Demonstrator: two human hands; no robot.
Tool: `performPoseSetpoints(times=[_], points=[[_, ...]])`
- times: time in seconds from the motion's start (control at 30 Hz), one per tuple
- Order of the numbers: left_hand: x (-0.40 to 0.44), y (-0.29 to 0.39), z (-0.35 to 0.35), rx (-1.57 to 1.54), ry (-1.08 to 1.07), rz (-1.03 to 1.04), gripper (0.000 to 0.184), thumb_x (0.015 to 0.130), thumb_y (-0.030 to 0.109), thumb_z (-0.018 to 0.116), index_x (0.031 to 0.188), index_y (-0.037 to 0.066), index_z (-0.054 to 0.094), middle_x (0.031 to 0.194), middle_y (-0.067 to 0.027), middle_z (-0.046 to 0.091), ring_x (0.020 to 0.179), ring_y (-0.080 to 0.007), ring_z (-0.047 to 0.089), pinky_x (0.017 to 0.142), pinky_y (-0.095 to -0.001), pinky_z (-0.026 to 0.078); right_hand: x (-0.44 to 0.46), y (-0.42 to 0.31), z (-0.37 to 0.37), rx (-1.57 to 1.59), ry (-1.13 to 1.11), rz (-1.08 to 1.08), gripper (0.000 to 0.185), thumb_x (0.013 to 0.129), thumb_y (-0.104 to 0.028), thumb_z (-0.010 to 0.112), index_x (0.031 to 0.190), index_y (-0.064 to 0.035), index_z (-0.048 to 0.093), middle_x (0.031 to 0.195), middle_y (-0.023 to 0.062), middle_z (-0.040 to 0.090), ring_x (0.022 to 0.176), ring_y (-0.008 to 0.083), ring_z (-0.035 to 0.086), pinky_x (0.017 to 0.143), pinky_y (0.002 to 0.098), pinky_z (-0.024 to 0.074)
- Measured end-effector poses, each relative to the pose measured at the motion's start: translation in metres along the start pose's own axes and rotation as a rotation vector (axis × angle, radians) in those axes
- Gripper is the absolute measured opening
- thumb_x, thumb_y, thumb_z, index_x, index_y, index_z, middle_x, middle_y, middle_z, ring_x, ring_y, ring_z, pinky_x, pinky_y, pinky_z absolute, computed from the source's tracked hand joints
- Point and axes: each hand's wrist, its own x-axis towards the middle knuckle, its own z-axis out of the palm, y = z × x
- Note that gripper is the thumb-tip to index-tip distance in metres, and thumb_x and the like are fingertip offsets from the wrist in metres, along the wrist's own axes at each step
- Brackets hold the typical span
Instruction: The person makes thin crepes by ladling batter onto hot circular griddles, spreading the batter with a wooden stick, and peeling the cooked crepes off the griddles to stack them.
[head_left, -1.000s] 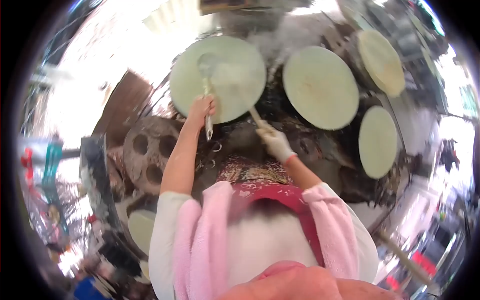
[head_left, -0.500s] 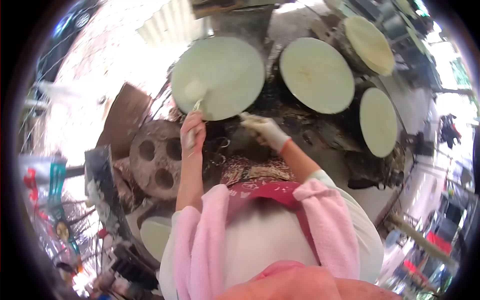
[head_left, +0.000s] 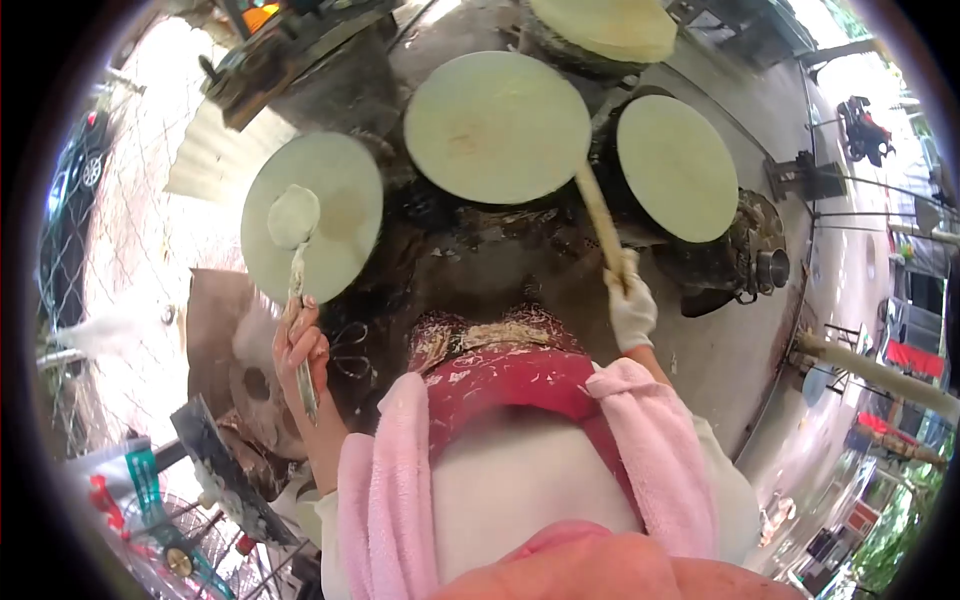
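Observation:
My bare left hand (head_left: 302, 348) is closed round the handle of a ladle (head_left: 294, 217). The ladle's pale round bowl is over the left griddle (head_left: 345, 245), which has a whitish-green surface with a browner patch. My gloved right hand (head_left: 630, 308) grips a long flat wooden stick (head_left: 598, 215). The stick's far end reaches the lower right edge of the middle griddle (head_left: 500, 125), whose pale surface has a faint brown spot. To the right of the stick is another pale round griddle (head_left: 677, 168).
A further round griddle (head_left: 610, 25) is at the top. A round block with holes (head_left: 257, 383) lies at lower left beside a brown board (head_left: 215, 320). A wire fence (head_left: 120, 220) runs along the left. At far right a pole (head_left: 880, 378) sticks in.
The view has turned, so the griddles appear further left. My left hand with the ladle is further left and lower; my right hand has moved right, and its stick now shows fully.

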Motion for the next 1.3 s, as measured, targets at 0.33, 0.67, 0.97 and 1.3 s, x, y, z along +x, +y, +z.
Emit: performPoseSetpoints(times=[0.33,0.67,0.97,1.3], points=[[0.080,-0.085,0.075,-0.225,-0.293,-0.169,0.038,0.107,0.019,0.025,0.121,-0.015,0.036,0.072,-0.0020,0.044,0.040,-0.0050,0.045,0.053,-0.0262,0.037,0.042,0.065,-0.016,-0.184,-0.079,0.108,0.053,0.090,-0.040,0.062,0.141,-0.0352,0.048,0.081,0.0121,0.061,0.069,0.0338,0.063,0.062,0.0447,0.0517],[0.060,-0.113,0.108,-0.124,-0.145,-0.003,0.040,0.108,0.022,0.026,0.121,-0.014,0.038,0.067,-0.0001,0.042,0.037,-0.0052,0.044,0.047,-0.0256,0.035,0.186,0.034,0.027,-0.050,-0.136,-0.012,0.056,0.088,-0.039,0.064,0.140,-0.0245,0.049,0.084,0.0178,0.064,0.073,0.0364,0.064,0.067,0.0453,0.0523],[0.009,-0.123,0.104,-0.164,-0.033,0.199,0.042,0.108,0.025,0.025,0.118,-0.014,0.035,0.063,0.0006,0.043,0.039,-0.0045,0.046,0.040,-0.0234,0.026,0.310,-0.027,0.090,0.569,-0.272,-0.165,0.111,0.072,-0.044,0.078,0.151,0.0030,0.015,0.136,0.0223,0.054,0.123,0.0313,0.056,0.102,0.0329,0.0423],[-0.013,-0.086,0.070,-0.144,0.003,0.221,0.039,0.107,0.020,0.028,0.120,-0.014,0.040,0.066,-0.0032,0.041,0.035,-0.0079,0.039,0.036,-0.0244,0.026,0.337,-0.096,0.116,0.715,-0.270,-0.105,0.068,0.073,-0.003,0.071,0.136,0.0041,0.047,0.124,0.0119,0.063,0.108,0.0194,0.062,0.091,0.0268,0.0468]])
